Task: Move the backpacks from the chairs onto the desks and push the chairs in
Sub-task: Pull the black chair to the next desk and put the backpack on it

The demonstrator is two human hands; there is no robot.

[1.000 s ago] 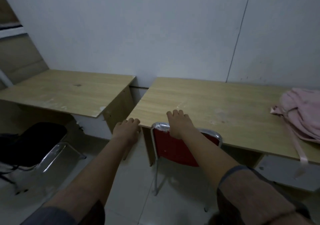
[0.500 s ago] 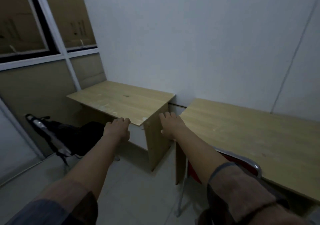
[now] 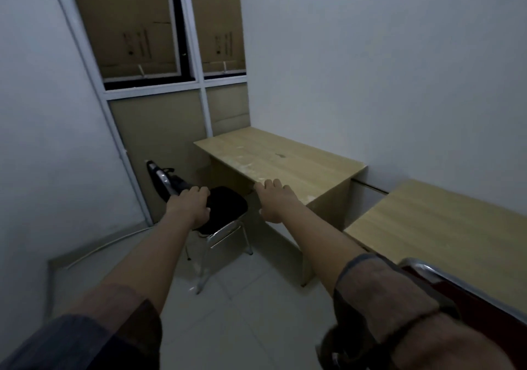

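step: reach black chair (image 3: 219, 212) | backpack (image 3: 174, 182): dark, on its seat by backrest, beside far bench (image 3: 285, 161) | left hand (image 3: 188, 207), right hand (image 3: 275, 202): both released, nothing held | tip: grip strap, lift clear onto bench, then push chair in

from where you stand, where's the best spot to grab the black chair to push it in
Probably the chrome top of the backrest on the black chair, taken from behind on its left side. It faces the left desk, so pushing there should drive the seat under.

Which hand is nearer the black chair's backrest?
Left. The left hand reaches beside the black chair's backrest; the right hand is farther right, over the desk front edge.
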